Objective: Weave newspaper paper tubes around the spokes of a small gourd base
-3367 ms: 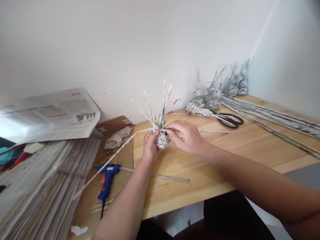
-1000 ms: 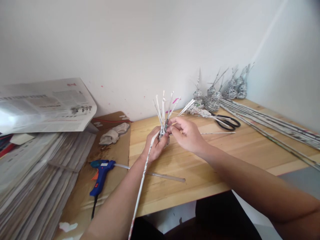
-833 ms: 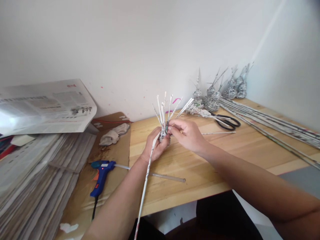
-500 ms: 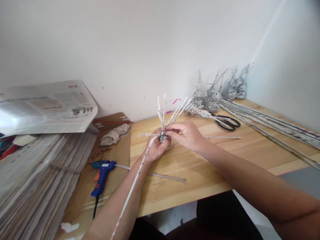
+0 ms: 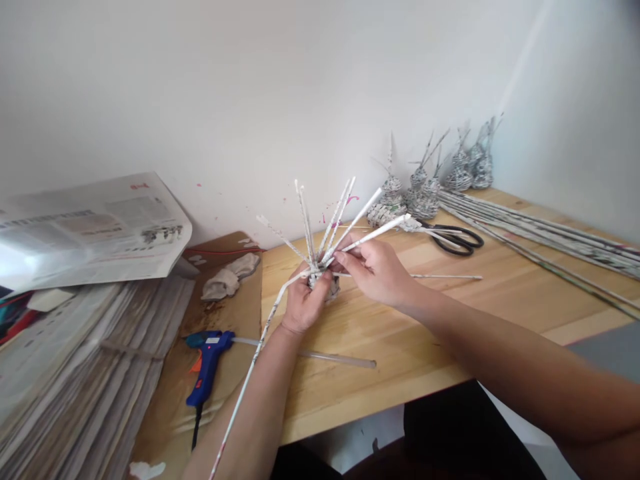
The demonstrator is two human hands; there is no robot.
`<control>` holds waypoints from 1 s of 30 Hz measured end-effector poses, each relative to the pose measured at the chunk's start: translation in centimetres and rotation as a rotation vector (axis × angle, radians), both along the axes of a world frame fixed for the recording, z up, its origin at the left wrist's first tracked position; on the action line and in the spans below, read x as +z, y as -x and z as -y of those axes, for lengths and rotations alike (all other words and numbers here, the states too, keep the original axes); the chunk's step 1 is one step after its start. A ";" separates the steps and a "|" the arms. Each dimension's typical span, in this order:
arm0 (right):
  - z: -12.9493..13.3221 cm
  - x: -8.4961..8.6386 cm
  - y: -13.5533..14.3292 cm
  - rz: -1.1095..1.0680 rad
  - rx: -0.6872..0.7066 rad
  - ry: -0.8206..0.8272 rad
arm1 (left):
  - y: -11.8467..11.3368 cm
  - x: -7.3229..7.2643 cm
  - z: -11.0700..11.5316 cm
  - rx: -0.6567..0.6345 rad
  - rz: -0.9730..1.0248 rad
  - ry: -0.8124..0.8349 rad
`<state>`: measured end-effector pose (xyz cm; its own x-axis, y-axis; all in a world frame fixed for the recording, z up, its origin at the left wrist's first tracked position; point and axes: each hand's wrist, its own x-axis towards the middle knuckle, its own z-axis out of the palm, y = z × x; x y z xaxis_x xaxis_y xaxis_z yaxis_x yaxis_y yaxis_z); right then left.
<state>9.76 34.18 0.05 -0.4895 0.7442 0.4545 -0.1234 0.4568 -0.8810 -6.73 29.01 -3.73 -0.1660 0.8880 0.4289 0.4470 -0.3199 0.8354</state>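
Observation:
My left hand point(image 5: 309, 299) is closed around a small woven piece point(image 5: 331, 291) made of rolled newspaper. Several paper tubes point(image 5: 306, 223) fan up and outward from its top. One long paper tube point(image 5: 257, 353) bends out over my left wrist and runs down past the forearm. With thumb and fingertips, my right hand point(image 5: 375, 267) pinches one of the tubes point(image 5: 377, 233) on the right side of the piece, close to its base. Part of the woven body is hidden behind my left fingers.
A blue glue gun point(image 5: 210, 367) with a long glue stick point(image 5: 340, 359) lies at left, near a crumpled cloth point(image 5: 230, 275). Newspaper stacks point(image 5: 100, 373) fill the far left. Black-handled scissors point(image 5: 457, 240), woven paper gourd shapes point(image 5: 425, 193) and long paper tubes point(image 5: 530, 230) lie at right.
The tubes are spread wider, with one now leaning far right in my right fingers. My left hand and the woven piece have shifted slightly left and down in view.

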 end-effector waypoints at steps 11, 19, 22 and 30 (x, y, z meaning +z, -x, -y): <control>-0.7 0.4 -0.3 0.219 -0.235 -0.084 | -0.7 0.2 0.2 -0.136 0.260 -0.043; -1.1 0.3 -0.7 0.465 -0.387 -0.333 | -0.9 -0.4 -0.5 -0.092 0.499 0.016; -0.6 0.6 -1.0 0.317 -0.492 -0.623 | -0.9 -0.3 -0.9 0.012 0.528 0.000; 0.8 0.1 -0.6 0.556 -0.252 -0.480 | -0.5 -1.2 -1.6 0.050 0.586 -0.043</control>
